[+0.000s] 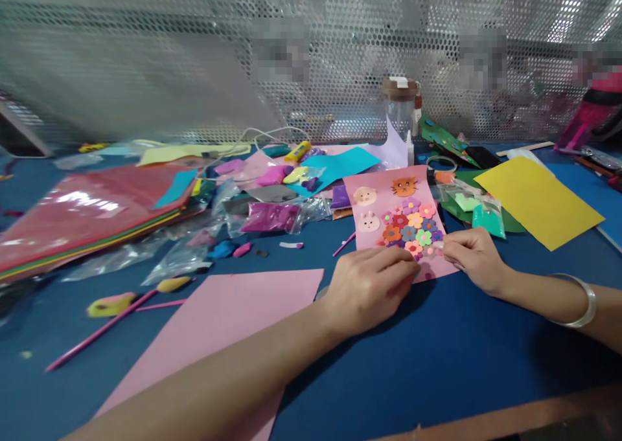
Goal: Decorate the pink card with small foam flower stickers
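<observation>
A pink sheet (364,237) lies on the blue table, bearing a cluster of colourful clay flowers (408,232), an orange cat face (405,186) and two pale animal faces. My left hand (372,292) rests over the sheet's lower edge, fingers curled together and fingertips mostly hidden behind the hand. At the sheet's right edge, beside the flowers, my right hand (473,260) is closed in a pinch. Whatever its fingertips hold is too small to make out. Below my left forearm lies a second, plain pink sheet (233,337).
Bags of coloured clay, such as a magenta one (272,217), spread along the back left. A red plastic folder (107,201) lies left, near a pink stick (102,333). A yellow sheet (539,201) is at right. A lidded cup (399,104) stands before the perforated metal panel (335,52).
</observation>
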Tool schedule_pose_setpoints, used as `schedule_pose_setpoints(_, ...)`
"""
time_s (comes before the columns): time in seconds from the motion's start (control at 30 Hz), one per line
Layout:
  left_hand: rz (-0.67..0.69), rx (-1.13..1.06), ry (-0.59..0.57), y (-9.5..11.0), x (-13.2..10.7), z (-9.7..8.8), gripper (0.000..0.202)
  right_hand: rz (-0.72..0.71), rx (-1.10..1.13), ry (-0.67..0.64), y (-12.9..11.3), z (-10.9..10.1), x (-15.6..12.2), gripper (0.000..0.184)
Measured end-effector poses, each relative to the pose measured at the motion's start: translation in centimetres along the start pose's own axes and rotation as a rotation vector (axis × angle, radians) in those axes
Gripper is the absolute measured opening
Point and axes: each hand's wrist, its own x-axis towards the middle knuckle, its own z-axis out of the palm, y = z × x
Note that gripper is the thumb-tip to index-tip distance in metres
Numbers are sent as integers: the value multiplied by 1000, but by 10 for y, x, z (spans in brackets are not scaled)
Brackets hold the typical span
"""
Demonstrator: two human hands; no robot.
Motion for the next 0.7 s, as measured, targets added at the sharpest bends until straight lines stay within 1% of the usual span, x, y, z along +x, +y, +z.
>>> schedule_pose_setpoints(0.1, 29, 52, -8, 1, 0, 0, 8, -24, -40, 0, -1, 0, -1, 35)
schedule_pose_setpoints(0.2, 5, 93, 11, 0, 1, -1, 9, -37, -68, -11, 0, 0, -1, 37)
schedule_pose_setpoints(0.43, -74, 73, -20, -2, 4, -1, 11, -87, -114, -34, 0, -1, -2, 38)
schedule_pose_setpoints(0.7, -69, 100, -31, -5, 2, 1, 12, -142, -143, -41, 0, 0, -2, 37)
